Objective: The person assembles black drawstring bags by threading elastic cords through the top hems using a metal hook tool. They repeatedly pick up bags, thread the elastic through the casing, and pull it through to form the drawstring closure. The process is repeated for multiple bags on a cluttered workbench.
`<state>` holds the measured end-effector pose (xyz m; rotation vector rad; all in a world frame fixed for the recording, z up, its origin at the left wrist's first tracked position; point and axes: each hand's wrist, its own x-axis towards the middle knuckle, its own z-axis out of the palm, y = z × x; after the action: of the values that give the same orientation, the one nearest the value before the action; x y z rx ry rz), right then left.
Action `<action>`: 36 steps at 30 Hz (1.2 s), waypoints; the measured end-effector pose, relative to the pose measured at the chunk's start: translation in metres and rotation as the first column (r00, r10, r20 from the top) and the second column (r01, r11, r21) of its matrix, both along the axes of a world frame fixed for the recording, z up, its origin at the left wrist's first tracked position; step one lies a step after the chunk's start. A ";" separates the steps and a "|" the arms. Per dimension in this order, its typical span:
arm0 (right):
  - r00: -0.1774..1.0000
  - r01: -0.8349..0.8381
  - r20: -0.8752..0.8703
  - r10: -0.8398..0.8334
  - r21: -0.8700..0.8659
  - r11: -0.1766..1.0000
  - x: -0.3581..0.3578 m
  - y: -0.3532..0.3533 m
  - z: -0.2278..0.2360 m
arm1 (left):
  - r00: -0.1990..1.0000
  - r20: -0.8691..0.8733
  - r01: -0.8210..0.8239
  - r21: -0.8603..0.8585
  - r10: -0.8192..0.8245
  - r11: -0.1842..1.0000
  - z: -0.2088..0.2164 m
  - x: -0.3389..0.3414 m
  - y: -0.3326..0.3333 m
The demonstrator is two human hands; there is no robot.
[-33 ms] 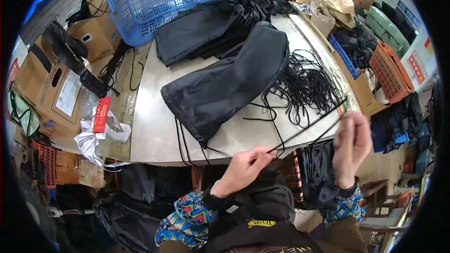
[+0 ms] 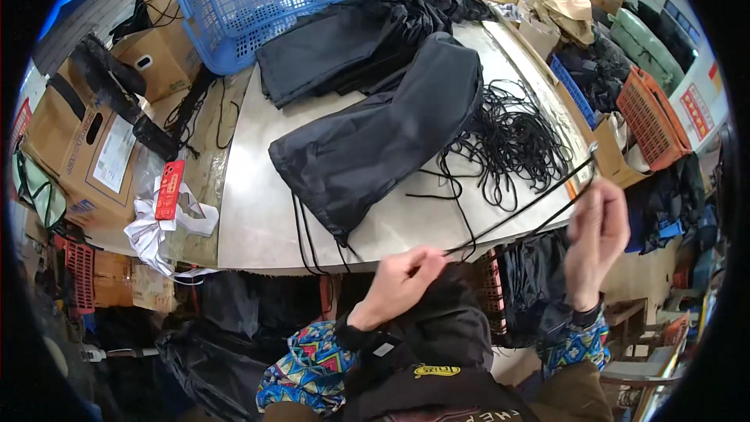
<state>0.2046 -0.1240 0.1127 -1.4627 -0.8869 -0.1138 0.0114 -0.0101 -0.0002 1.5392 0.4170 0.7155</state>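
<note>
Moving rightward since the earlier frame, the right hand (image 2: 600, 238) is blurring; I cannot tell its grip. With the left hand (image 2: 400, 285) I am pinching the black cord (image 2: 548, 190), which is stretching across the counter's (image 2: 250, 211) front edge.

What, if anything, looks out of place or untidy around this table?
The black cords lie in a loose tangle on the right of the table, their strands crossing every way. At left, a white cloth lies crumpled. I see no obvious spill.
</note>
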 end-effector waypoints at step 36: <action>0.926 0.075 0.377 -0.005 -0.170 0.983 0.033 -0.009 -0.006 | 0.782 -0.092 -0.358 0.743 0.616 0.565 0.023 0.001 0.036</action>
<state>0.2380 -0.1335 0.1067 -1.6610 -1.2027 -0.3621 0.0124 0.0261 0.0228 2.3328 0.9655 1.1364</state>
